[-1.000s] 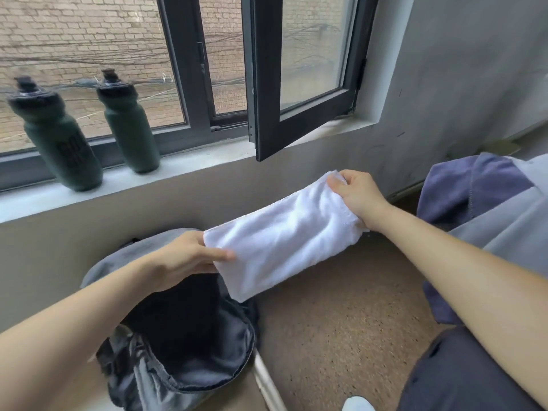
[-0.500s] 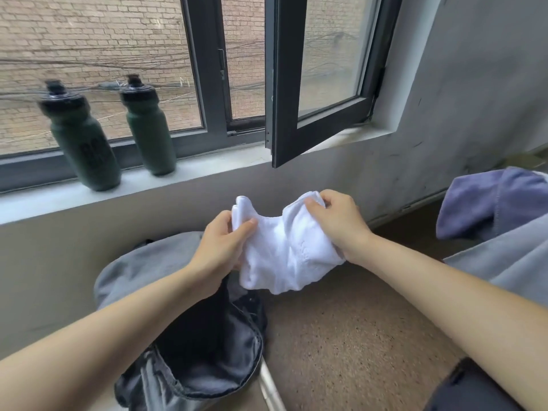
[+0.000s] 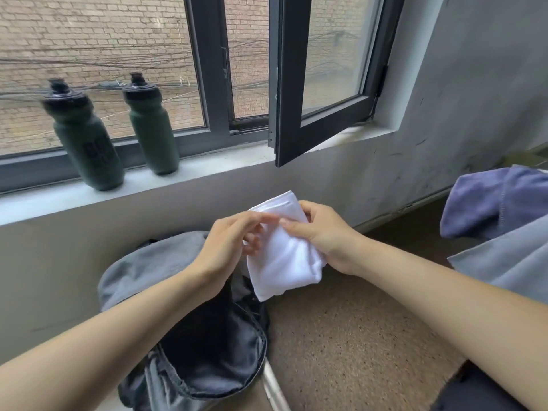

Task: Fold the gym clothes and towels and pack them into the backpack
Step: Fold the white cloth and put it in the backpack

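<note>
Two dark green bottles are standing on the sill point(image 3: 207, 164) at the far left. The left bottle point(image 3: 86, 137) is sitting just beside the right bottle point(image 3: 151, 126) without touching it. Further along, a black window sash point(image 3: 284, 84) is hanging open into the room.

Below the sill, the grey backpack point(image 3: 154, 262) is lying on the floor point(image 3: 355, 336) against the wall. Its mouth is gaping toward the camera and its dark lining is showing. The left forearm is crossing over it.

The left hand point(image 3: 234, 244) is pinching the left edge of the white towel point(image 3: 281, 262), with the thumb reaching across the front and the other fingers curling in at the edge. The towel is folded into a small thick pad. It is hanging in the air above the backpack's far right rim, off the floor and not inside the bag.

The right hand point(image 3: 323, 235) is gripping the towel's upper right side, with the thumb lying on the front and the fingers wrapping round behind. The two thumbs are almost meeting.

A pale bar point(image 3: 274, 390) is poking out by the backpack's lower right corner.

At the right edge, a purple towel point(image 3: 498, 200) is lying crumpled on a grey cloth point(image 3: 510, 268). A dark cloth point(image 3: 480, 393) is filling the bottom right corner under the right forearm.
</note>
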`<state>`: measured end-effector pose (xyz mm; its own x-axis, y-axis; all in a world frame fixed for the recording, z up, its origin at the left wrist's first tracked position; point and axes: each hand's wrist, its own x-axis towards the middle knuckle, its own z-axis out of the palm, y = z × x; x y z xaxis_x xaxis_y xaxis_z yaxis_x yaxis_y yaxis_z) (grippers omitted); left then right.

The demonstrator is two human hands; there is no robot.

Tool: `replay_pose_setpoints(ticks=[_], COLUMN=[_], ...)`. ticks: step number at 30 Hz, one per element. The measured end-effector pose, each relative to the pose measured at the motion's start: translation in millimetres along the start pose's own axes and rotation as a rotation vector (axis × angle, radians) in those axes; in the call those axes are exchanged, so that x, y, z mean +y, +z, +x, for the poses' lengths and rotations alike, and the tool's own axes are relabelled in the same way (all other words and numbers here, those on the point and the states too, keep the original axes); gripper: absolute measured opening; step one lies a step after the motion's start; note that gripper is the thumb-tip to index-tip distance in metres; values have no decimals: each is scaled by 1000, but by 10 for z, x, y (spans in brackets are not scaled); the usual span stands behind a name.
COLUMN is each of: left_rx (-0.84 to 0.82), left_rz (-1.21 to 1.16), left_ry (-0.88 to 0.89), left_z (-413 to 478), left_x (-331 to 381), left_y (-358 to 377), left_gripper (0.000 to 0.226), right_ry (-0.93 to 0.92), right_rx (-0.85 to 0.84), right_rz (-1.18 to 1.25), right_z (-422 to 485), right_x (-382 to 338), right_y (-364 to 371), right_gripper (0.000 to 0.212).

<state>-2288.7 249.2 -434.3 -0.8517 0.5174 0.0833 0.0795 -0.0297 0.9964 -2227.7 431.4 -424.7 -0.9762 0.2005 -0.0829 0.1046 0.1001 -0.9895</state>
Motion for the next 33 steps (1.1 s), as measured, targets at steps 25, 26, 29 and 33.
replay_pose_setpoints(ticks=[25, 26, 29, 33], left_rx=[149, 143, 136, 91], left_rz=[924, 1049, 1325, 1486], left_ry=[208, 287, 519, 669], left_z=[-84, -91, -119, -186], left_x=[10, -5, -59, -142], left_y=[-1, 12, 88, 166], left_gripper=[33, 35, 33, 70], right_ry=[245, 267, 347, 368], right_rx=[230, 230, 249, 258], right_rz=[171, 184, 271, 509], right_z=[75, 90, 144, 166], right_x=[91, 101, 117, 28], right_y=[30, 53, 98, 61], right_gripper=[20, 17, 20, 32])
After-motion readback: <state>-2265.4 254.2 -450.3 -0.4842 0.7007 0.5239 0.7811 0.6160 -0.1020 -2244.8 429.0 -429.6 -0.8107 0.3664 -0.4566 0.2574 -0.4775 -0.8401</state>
